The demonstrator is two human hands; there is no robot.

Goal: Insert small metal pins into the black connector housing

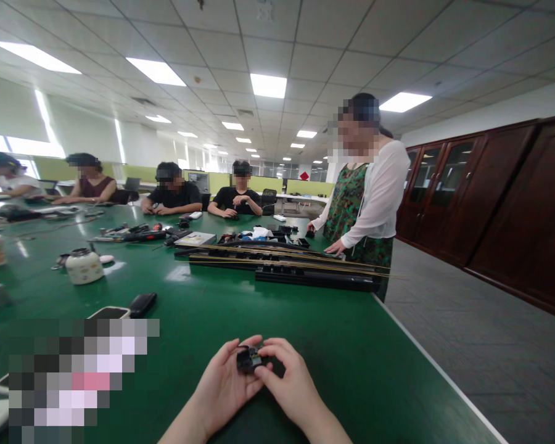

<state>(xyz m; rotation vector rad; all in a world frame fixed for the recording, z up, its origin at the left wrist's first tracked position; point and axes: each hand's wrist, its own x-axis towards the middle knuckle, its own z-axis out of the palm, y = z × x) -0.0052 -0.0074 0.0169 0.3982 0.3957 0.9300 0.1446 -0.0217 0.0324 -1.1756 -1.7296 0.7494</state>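
Low over the green table, a small black plastic housing (246, 361) shows greenish, circuit-like bits at its open side; its exact kind is too small to make out. My left hand (224, 382) cradles it from the left and below, palm up, with the fingers curled round it. From the right, the thumb and fingers of my right hand (292, 379) pinch its edge. Both hands are closed on the same piece, which partly hides behind the right fingertips.
Long black rails (314, 279) with thin yellowish rods lie across the green table (203, 314). Beyond them are tools (143, 234) and loose parts. A white jar (84, 266) and a black case (143, 304) are leftward. A person (374, 191) stands at the right edge; several others sit farther back.
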